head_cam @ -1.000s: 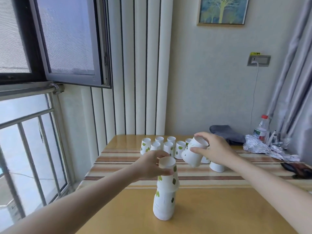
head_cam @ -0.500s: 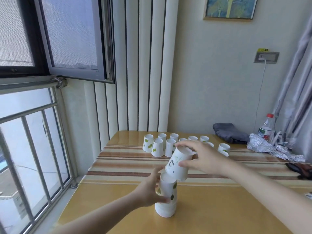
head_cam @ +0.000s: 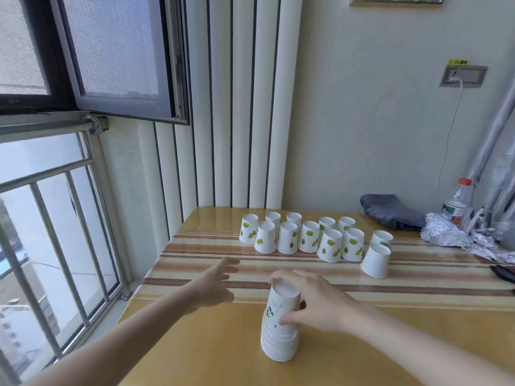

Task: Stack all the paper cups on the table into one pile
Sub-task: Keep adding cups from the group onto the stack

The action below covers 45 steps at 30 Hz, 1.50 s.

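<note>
Fingers of the right hand (head_cam: 315, 302) clasp the cup pile (head_cam: 280, 324); left hand (head_cam: 216, 285) spread wide, holding nothing.

This looks like a room in a home — a glossy wooden table (head_cam: 362, 344) stands by an open window (head_cam: 117, 57) with metal bars (head_cam: 55, 218), below a framed picture (head_cam: 395, 0). A water bottle (head_cam: 457, 204), folded grey cloth (head_cam: 390, 210) and crumpled foil (head_cam: 457, 238) lie on it.

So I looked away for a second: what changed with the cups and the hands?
The right hand carried its cup down onto the pile, fingers still around it. The left hand let go of the pile and moved forward, open, toward the loose cups. Those cups, the bottle and the foil stayed put.
</note>
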Each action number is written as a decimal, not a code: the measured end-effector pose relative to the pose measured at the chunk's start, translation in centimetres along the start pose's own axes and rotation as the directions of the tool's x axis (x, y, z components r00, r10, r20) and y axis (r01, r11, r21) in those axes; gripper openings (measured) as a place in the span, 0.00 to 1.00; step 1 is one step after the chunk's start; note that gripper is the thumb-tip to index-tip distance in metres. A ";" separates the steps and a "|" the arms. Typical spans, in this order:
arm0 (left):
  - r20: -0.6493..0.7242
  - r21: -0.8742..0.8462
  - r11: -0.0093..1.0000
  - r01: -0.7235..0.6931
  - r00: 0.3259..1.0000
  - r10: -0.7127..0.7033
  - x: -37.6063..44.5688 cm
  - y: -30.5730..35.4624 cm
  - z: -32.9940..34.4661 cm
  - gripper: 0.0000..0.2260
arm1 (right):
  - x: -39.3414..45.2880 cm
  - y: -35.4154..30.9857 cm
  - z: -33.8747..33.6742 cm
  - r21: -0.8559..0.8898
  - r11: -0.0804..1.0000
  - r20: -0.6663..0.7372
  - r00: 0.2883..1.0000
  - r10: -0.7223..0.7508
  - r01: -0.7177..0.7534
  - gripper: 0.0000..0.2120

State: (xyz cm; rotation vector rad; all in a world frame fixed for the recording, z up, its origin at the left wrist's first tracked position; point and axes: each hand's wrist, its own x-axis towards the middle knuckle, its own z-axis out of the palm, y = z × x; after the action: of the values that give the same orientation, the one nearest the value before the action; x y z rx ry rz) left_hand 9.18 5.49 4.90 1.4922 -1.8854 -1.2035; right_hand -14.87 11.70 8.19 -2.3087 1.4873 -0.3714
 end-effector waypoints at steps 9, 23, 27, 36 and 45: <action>-0.079 -0.073 0.997 0.002 0.997 -0.008 5.6 0.2 1.3 0.31 | 3.9 3.7 -1.1 0.091 0.993 -0.105 0.991 0.079 -0.070 0.27; -0.402 0.145 0.987 0.070 0.916 -0.006 21.8 3.1 -2.8 0.32 | 12.3 12.8 -5.8 0.124 0.945 -0.294 0.898 0.327 -0.303 0.19; -0.337 0.333 0.937 0.108 0.941 0.011 26.0 1.4 -2.6 0.35 | 13.7 17.3 -6.1 -0.120 0.867 -0.263 0.858 0.442 -0.483 0.24; -0.393 0.297 0.954 0.033 0.915 0.091 26.3 0.7 -2.8 0.27 | 14.3 19.8 -4.4 -0.220 0.838 -0.264 0.858 0.441 -0.499 0.21; -0.242 0.470 0.782 -0.409 0.793 0.560 12.8 13.0 -6.9 0.27 | 11.2 15.8 -6.4 -0.117 0.850 -0.316 0.830 0.459 -0.514 0.18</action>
State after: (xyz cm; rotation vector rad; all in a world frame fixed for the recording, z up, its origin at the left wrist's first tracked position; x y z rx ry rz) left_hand 3.46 -8.44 17.25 1.1669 -2.1312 -0.2754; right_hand -25.85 -5.47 7.19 -1.9563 2.2779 -0.4255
